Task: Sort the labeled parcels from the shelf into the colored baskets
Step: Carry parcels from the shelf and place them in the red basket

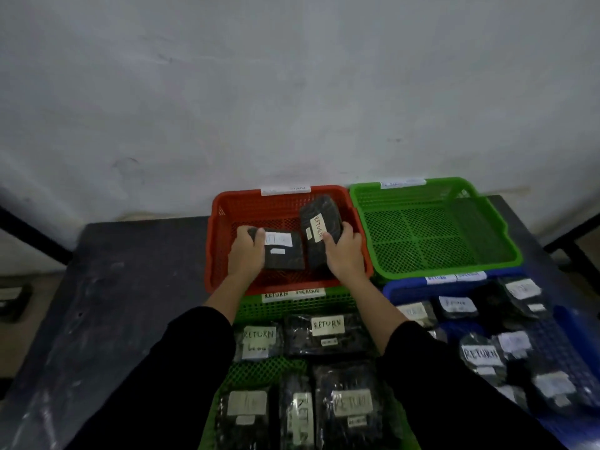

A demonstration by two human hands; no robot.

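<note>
Both my hands are inside the red basket (220, 222) at the back of the table. My left hand (248, 253) grips a flat black parcel (285, 258) with a white label, lying low in the basket. My right hand (344, 251) grips a second black parcel (319, 219) labelled RETURN, tilted up on its edge. The two parcels sit side by side and nearly touch.
An empty green basket (431, 235) stands right of the red one. A nearer green basket (266, 371) holds several black RETURN parcels. A blue basket (568, 352) at the right holds several more. The dark table (130, 303) extends left; a white wall is behind.
</note>
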